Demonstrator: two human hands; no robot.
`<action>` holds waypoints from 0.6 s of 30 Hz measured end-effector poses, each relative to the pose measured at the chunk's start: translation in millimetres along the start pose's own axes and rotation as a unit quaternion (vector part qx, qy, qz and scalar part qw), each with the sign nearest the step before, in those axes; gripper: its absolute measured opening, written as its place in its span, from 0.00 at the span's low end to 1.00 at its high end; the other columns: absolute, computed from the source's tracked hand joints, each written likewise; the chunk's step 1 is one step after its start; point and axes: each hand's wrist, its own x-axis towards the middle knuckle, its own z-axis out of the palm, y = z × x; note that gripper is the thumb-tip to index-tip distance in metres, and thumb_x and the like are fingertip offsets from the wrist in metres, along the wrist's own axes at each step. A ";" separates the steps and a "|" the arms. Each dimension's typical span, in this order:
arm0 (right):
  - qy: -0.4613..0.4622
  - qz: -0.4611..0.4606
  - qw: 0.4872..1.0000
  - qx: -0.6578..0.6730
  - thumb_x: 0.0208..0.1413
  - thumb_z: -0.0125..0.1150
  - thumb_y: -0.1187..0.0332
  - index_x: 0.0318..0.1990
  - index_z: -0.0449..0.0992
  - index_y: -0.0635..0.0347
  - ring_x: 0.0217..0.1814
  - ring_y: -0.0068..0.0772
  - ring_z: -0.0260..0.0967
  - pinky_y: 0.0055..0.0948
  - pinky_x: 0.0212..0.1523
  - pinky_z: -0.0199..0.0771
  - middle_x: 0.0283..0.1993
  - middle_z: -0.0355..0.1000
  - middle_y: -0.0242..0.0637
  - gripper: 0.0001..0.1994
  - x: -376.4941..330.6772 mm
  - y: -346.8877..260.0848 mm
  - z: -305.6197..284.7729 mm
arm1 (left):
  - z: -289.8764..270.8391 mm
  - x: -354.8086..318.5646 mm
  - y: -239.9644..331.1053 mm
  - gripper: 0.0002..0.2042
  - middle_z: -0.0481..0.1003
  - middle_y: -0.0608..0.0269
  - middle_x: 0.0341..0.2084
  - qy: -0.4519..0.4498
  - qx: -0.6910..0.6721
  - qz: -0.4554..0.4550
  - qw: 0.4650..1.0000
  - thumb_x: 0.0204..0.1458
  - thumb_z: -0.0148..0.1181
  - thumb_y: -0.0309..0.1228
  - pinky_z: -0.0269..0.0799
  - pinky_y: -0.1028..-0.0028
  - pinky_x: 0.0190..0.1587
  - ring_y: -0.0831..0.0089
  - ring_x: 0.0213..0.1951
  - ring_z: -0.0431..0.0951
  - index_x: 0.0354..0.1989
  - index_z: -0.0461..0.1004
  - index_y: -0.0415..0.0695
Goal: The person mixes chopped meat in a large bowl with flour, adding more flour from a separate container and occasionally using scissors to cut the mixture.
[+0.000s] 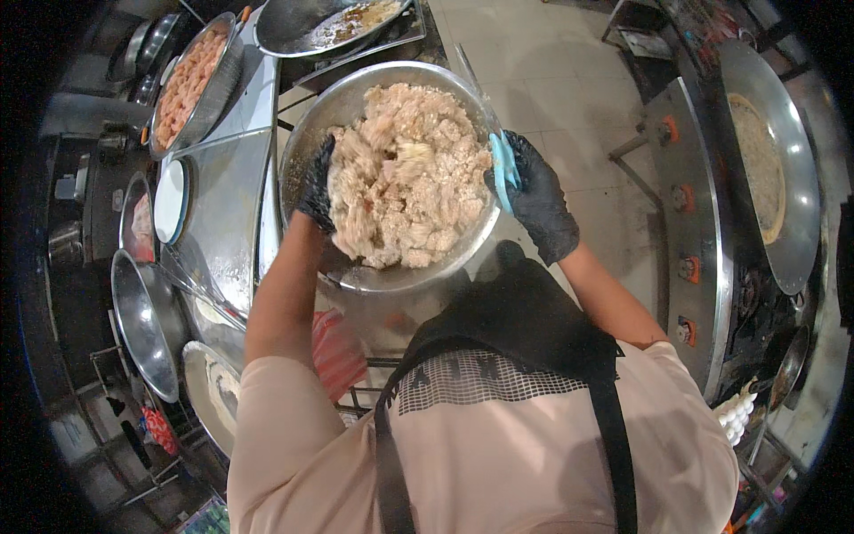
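A large steel mixing bowl (pixel 360 278) in front of me holds a heap of pale, batter-coated food pieces (pixel 422 191) that look like meat. Some pieces at the heap's left are smeared by motion. My left hand (pixel 317 189), in a black glove, reaches inside the bowl's left side against the heap; its fingers are mostly buried or blurred. At the right rim, my black-gloved right hand (pixel 536 191) is closed on the bowl's edge, with a folded light blue cloth (pixel 503 169) between hand and metal.
A steel counter (pixel 218 214) on the left bears a white round lid (pixel 171 202) and a whisk (pixel 200 289). Beyond stands a basin of raw pinkish meat (pixel 191 89). A wok (pixel 329 27) sits ahead; another large wok (pixel 769 169) rests on the stove (pixel 685 240) to the right.
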 end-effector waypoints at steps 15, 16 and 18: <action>0.016 -0.014 0.998 0.053 0.47 0.63 0.70 0.57 0.63 0.62 0.51 0.31 0.68 0.29 0.51 0.68 0.51 0.70 0.42 0.27 1.2 11.0 6.5 | 101.3 -50.5 -64.8 0.30 0.51 0.46 0.63 0.010 0.844 0.251 0.475 0.48 0.57 0.38 0.42 0.62 0.65 0.45 0.65 0.46 0.62 0.57 0.54; 0.014 -0.023 0.997 0.070 0.47 0.63 0.70 0.56 0.64 0.62 0.51 0.31 0.68 0.29 0.51 0.67 0.50 0.70 0.42 0.27 0.8 9.7 6.6 | 93.3 -56.6 -75.2 0.30 0.47 0.47 0.64 -0.002 0.855 0.239 0.460 0.47 0.58 0.40 0.43 0.61 0.65 0.41 0.65 0.44 0.61 0.59 0.57; 0.017 -0.028 0.997 0.064 0.47 0.63 0.70 0.56 0.64 0.62 0.51 0.30 0.68 0.29 0.51 0.67 0.50 0.69 0.41 0.26 1.6 13.5 8.0 | 61.8 -58.9 -83.2 0.28 0.48 0.48 0.64 -0.010 0.800 0.181 0.572 0.47 0.59 0.40 0.44 0.60 0.65 0.42 0.64 0.45 0.60 0.61 0.56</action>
